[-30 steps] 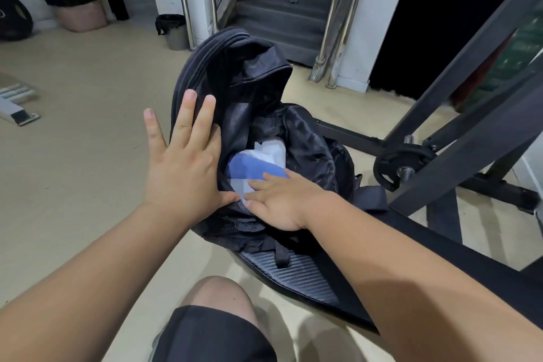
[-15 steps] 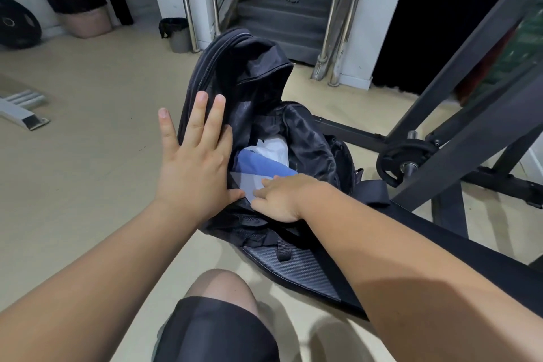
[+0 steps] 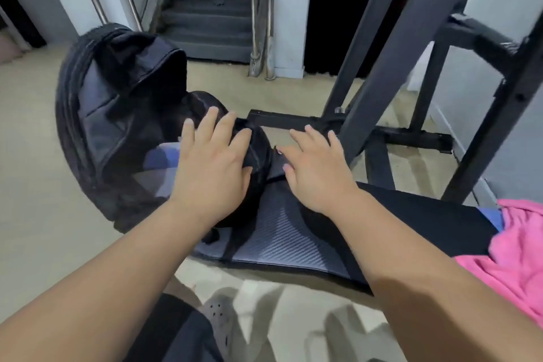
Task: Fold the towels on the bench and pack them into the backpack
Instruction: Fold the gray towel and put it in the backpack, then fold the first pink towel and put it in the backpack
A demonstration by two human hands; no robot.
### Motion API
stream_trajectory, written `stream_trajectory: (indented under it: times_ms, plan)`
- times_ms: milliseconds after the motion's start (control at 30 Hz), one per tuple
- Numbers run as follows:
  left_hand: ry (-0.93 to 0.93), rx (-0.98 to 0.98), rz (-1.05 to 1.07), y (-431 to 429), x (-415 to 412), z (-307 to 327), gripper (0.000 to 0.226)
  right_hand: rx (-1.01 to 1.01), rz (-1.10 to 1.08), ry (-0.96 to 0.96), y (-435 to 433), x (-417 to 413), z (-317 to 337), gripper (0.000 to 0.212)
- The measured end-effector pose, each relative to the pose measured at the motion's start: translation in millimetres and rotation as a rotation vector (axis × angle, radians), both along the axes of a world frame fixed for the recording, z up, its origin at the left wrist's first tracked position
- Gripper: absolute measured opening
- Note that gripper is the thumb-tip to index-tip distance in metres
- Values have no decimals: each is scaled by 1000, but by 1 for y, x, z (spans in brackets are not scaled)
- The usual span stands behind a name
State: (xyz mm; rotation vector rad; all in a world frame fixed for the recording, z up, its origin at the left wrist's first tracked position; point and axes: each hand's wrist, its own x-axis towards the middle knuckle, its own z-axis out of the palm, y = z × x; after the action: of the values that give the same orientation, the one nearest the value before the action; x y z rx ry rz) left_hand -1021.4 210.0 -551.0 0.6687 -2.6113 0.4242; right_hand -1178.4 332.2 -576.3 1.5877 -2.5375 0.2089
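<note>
The black backpack stands open on the left end of the dark padded bench. A folded blue towel shows inside its opening, partly hidden by my left hand. My left hand lies flat with spread fingers on the backpack's front flap. My right hand hovers open just right of the bag, above the bench, holding nothing. A crumpled pink towel lies on the bench at the right edge, with a strip of blue towel showing under it.
A dark metal rack frame rises behind the bench on the right, its base bars on the beige floor. Grey stairs with steel railings are at the back. My knee and a grey shoe are below the bench.
My right hand has come out of the backpack and moved right. My left hand shifted from the bag's left side onto its front flap. The view swung right, revealing the pink towel.
</note>
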Motion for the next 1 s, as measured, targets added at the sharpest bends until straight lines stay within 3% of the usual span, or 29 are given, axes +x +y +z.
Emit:
stream_trajectory:
  times_ms: [333,567,700,767,933,1000]
  plan:
    - [-290,257,-315,139,-115,-95,56,272,-637,-234,188,-65,-87,52]
    - [-484,464,-431,196,-148,-143,61,224,-1008,-402,251,-88,-127,71]
    - [-523,506,-429,196,-149,-155,63,190,-895,-344,246,-90,-132,65]
    - [-485,518,-430,192,-148,-156,63,57,-781,-365,235,-89,-135,61]
    - [-219,600,-438,190,-140,-156,57,-496,-420,-809,202,-76,-128,51]
    - [-145,625,-444,194,-138,-158,45,-578,-355,-828,197,-75,-124,43]
